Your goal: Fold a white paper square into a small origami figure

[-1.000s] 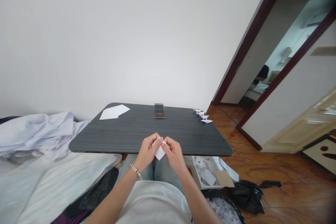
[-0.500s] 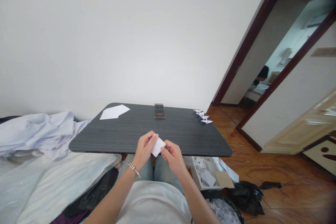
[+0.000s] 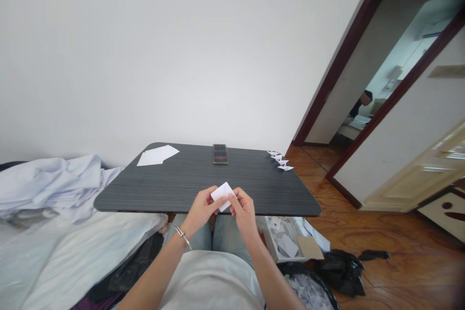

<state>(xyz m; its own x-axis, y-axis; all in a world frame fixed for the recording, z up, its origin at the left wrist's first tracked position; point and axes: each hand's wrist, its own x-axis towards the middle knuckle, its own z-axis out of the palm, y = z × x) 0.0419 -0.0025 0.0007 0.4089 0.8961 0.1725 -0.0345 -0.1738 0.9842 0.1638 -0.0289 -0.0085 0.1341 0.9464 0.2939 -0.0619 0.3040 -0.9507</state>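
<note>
Left hand point(image 3: 199, 210) and right hand point(image 3: 244, 213) are pinching a folded white paper square point(image 3: 222, 196) between their fingertips, just above the near edge of a dark tabletop point(image 3: 254, 181). About 4 folded paper figures point(image 3: 280, 160) are sitting in a row at the far right corner; 2 unfolded white sheets point(image 3: 158, 155) are lying flat at far left.

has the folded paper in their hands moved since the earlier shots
Yes, the folded white paper has moved up the view: it now sits wholly over the dark tabletop, where before its lower corner hung past the front edge.
</note>
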